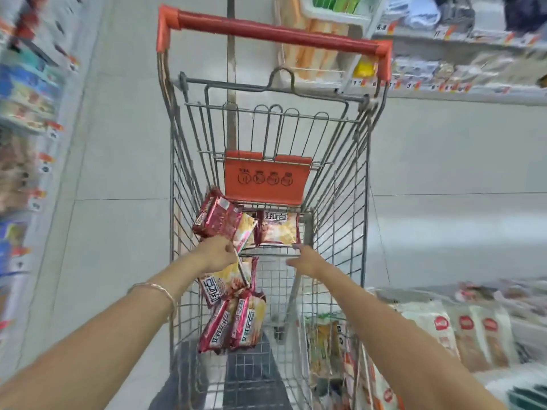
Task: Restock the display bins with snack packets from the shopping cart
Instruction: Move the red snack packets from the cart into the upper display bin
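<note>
L hand (217, 253) inside shopping cart (340, 179), fingers curled on red snack packet (217, 217). R hand (307, 260) fingers straight, tips at edge of second packet (278, 229). Other packets (236, 321) lie lower in cart.

The single head-worn camera looks forward and steeply down into the shopping cart (337, 196) from close above.

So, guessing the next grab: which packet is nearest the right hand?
The pale packet lying flat below the orange flap, just beyond the right hand; other packets sit further left, by the left hand.
</note>
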